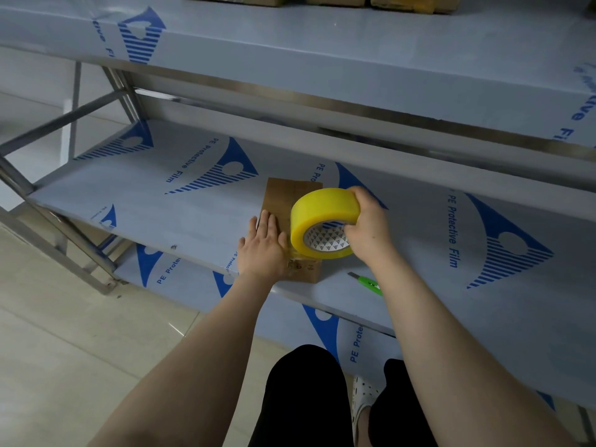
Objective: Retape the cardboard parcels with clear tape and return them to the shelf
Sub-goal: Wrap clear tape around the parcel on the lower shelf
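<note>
Pressing the cardboard parcel (283, 198) flat on the middle shelf (154, 208) with the left hand (264, 250), fingers straight and close together. Gripping a yellowish tape roll (322, 217) on edge with the right hand (367, 227), fingers curled over its rim, at 3 o'clock of the left. Parcel closed, contents hidden. At 4 o'clock of it, a green cutter (369, 283). At 12 o'clock, more boxes (412, 3) on the upper shelf (322, 43).

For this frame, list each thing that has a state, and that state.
cardboard parcel, flat on the middle shelf, closed, under the left hand
tape roll, gripped over the parcel's near end
left hand, fingers straight, pressing the parcel
right hand, curled round the tape roll
green utility knife, lying on the shelf right of the parcel, untouched
</note>
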